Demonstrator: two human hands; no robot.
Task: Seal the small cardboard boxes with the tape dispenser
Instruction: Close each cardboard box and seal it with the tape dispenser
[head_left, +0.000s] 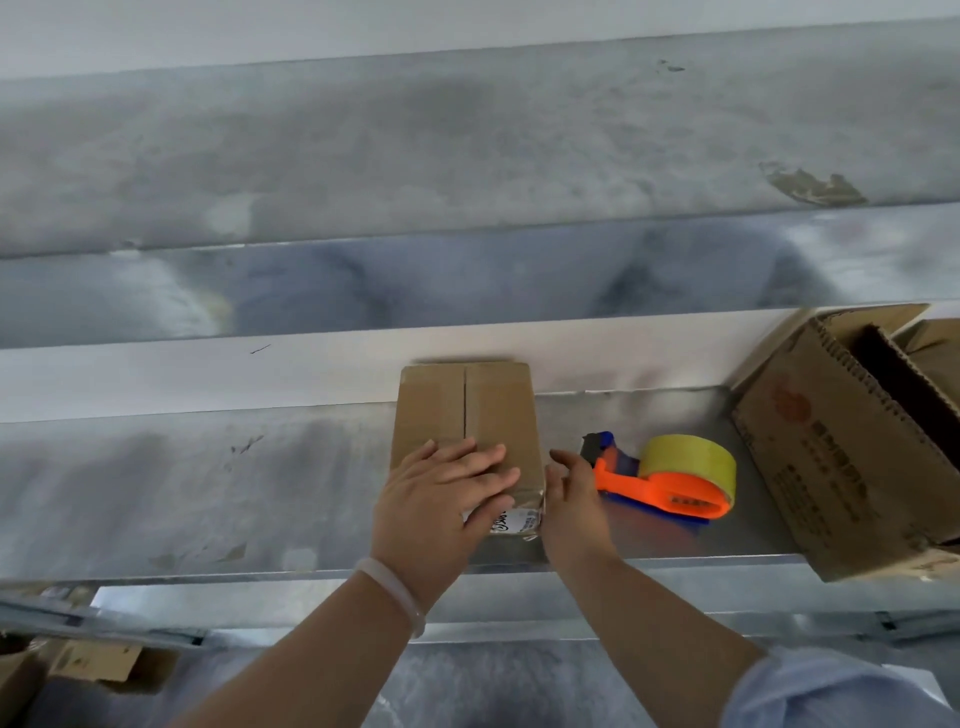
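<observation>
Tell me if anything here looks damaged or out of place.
The small box looks crumpled at its near right corner, by the right hand. The large carton on the right overhangs the front edge of the metal bench.

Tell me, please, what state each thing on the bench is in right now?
small cardboard box: flaps closed, no tape visible on the seam.
tape dispenser: lying on the bench, unheld, roll loaded.
large cardboard box: top open.
left hand: flat, pressing on the small box's top.
right hand: fingers straight, against the small box's right side.
</observation>
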